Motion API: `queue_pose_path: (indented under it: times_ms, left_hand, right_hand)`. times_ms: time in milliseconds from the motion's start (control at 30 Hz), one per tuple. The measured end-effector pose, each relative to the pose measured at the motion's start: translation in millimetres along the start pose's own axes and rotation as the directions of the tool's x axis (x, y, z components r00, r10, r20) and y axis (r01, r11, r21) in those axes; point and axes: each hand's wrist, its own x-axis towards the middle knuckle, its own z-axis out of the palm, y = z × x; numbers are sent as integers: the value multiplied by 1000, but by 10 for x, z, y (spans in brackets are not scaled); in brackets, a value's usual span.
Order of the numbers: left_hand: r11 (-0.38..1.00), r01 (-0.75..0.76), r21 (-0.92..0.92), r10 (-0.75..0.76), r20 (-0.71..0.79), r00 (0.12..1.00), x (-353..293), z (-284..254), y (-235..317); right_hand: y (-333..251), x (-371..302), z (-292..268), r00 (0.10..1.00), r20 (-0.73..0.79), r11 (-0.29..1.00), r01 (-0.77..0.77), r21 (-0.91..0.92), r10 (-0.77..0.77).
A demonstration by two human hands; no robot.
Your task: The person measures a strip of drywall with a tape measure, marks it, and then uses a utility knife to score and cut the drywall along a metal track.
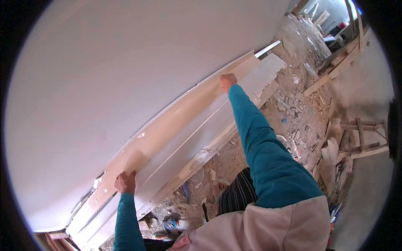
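A long, narrow tan board (180, 111), which looks like plasterboard, lies along the foot of the white wall. My left hand (125, 182) is closed on its near edge toward the lower left. Farther along the same edge, my right hand (228, 82) is also closed, its arm stretched out. The fingertips of both hands are partly hidden. Right beside the tan board, on my side, run white board strips (184, 146) with ragged, broken edges.
The white wall (138, 62) rises close on the left. Broken rubble (293, 104) covers the dirt floor. To the right are a wooden stool-like frame (362, 138) and long timber pieces (335, 73). A blue roll-like object (170, 223) lies near my feet.
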Motion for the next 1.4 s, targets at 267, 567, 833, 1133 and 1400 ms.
queue_pose_path:
  times_ms: [267,567,833,1133,1400]
  left_hand:
    - [997,-31,-75,33,25,999,-43,-133,37]
    - [997,-61,-41,63,51,997,-131,-176,7]
    - [991,-85,-102,89,37,995,-145,-145,-70]
    - [961,-188,-205,155,-168,974,-253,-50,-221]
    - [959,-279,-45,270,-146,952,-349,-160,-877]
  right_hand:
    - [-966,-453,-379,996,60,927,39,374,-66]
    - [-2959,-724,-586,849,478,-148,-514,845,-224]
    - [-2682,-1599,-1511,726,478,83,-508,857,-493]
    - [-3171,-1543,-1069,797,-235,607,583,540,-556]
    - [-3480,-1343,-1341,784,227,812,524,258,-578]
